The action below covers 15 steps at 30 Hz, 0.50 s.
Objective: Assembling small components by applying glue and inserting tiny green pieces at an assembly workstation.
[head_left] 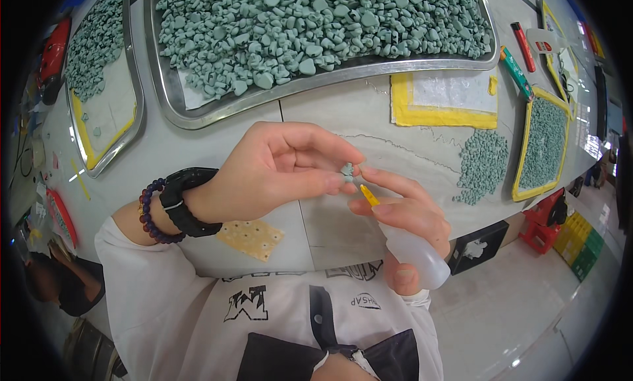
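My left hand (270,173) pinches a small grey-green piece (347,171) between thumb and fingertips, over the near part of the table. My right hand (419,213) is wrapped round a translucent white squeeze bottle (419,254) with a yellow nozzle (369,195). The nozzle points up and left, just below the piece. One right fingertip reaches close to the piece; whether it touches cannot be made out. Beyond my hands lies a large metal tray (198,122) heaped with similar grey-green pieces (316,35).
A second metal tray (137,84) stands at the left. At the right are loose tiny pieces (484,163), a yellow-edged tray (516,176), a yellow-bordered sheet (409,114), a green cutter (515,73) and a red pen (523,46). A patterned cloth (252,239) lies near me.
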Each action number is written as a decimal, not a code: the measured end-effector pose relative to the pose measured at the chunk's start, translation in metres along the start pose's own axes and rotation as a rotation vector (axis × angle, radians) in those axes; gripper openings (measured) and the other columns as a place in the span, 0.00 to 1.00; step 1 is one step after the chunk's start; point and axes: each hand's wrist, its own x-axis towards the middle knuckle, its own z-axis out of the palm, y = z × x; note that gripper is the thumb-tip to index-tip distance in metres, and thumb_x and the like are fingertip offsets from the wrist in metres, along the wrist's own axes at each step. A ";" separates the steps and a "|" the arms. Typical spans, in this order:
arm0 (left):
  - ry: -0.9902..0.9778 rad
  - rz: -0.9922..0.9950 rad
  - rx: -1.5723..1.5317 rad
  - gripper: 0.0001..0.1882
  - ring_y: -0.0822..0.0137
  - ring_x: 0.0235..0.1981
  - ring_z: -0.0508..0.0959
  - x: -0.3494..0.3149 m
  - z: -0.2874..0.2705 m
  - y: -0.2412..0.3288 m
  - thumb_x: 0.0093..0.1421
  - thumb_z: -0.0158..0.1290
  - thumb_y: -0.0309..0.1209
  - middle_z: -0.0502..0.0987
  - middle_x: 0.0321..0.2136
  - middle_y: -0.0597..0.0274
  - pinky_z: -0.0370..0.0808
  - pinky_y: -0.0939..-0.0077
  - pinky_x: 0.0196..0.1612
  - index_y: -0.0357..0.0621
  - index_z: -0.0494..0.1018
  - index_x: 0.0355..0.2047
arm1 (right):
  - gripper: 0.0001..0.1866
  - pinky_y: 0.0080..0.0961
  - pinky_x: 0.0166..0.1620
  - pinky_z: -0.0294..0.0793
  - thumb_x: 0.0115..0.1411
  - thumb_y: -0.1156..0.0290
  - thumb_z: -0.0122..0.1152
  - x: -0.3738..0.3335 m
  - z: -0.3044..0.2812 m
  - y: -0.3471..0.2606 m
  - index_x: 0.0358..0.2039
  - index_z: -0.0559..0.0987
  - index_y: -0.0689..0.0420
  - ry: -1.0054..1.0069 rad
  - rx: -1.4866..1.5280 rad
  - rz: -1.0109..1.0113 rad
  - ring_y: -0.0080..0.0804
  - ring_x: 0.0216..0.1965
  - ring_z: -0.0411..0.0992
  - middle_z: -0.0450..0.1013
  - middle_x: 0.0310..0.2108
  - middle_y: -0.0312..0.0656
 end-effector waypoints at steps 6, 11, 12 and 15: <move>-0.006 -0.003 -0.003 0.14 0.70 0.44 0.75 -0.001 0.000 0.000 0.56 0.51 0.18 0.74 0.43 0.57 0.74 0.77 0.47 0.32 0.70 0.44 | 0.26 0.38 0.39 0.75 0.59 0.48 0.45 0.000 0.001 0.000 0.36 0.74 0.63 0.005 -0.011 -0.003 0.55 0.40 0.74 0.77 0.27 0.47; -0.002 -0.009 -0.008 0.14 0.69 0.44 0.75 -0.001 0.000 0.001 0.56 0.50 0.18 0.74 0.43 0.57 0.74 0.76 0.47 0.32 0.70 0.44 | 0.26 0.38 0.39 0.75 0.59 0.48 0.46 0.000 0.001 -0.001 0.36 0.74 0.63 0.011 -0.011 0.016 0.55 0.40 0.73 0.76 0.27 0.47; -0.003 -0.009 -0.007 0.14 0.69 0.44 0.75 -0.001 0.000 0.001 0.56 0.50 0.18 0.74 0.43 0.57 0.74 0.76 0.47 0.32 0.70 0.44 | 0.26 0.38 0.39 0.75 0.59 0.48 0.46 0.000 0.002 -0.001 0.36 0.74 0.63 0.012 -0.013 0.019 0.55 0.40 0.73 0.76 0.27 0.47; -0.005 -0.009 -0.006 0.14 0.69 0.44 0.75 0.000 0.000 0.000 0.56 0.50 0.18 0.74 0.43 0.56 0.74 0.77 0.47 0.32 0.70 0.44 | 0.26 0.38 0.39 0.75 0.59 0.48 0.46 0.000 0.002 -0.001 0.36 0.74 0.62 0.014 -0.014 0.022 0.55 0.40 0.73 0.76 0.27 0.47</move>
